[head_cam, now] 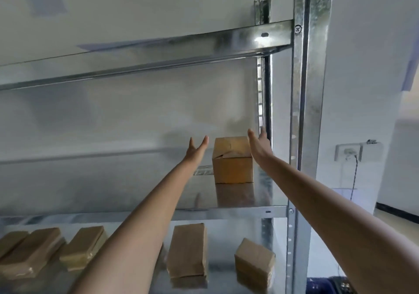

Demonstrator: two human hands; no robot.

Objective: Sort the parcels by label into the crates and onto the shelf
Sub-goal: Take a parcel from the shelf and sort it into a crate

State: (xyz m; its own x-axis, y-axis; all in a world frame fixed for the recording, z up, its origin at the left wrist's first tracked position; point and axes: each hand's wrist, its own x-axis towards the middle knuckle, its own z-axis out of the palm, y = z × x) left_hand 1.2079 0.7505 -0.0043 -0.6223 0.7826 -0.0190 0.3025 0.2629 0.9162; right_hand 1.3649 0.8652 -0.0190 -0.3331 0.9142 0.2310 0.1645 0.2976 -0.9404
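Observation:
A small brown cardboard parcel [233, 161] stands upright at the right end of the middle metal shelf [238, 209]. My left hand [196, 149] is stretched out just left of the parcel, fingers apart, not touching it. My right hand [259, 146] is just right of it, fingers spread, close to the parcel's upper right corner. Both hands hold nothing. On the lower shelf lie several flat brown parcels, among them one [188, 250] under the box and a smaller one [254, 260] at the right.
The rack's galvanised right post [310, 89] stands close beside my right arm. An upper shelf beam [158, 50] crosses overhead. A wall socket with a plugged cable [349, 152] is on the white wall to the right. More flat parcels [31, 251] lie lower left.

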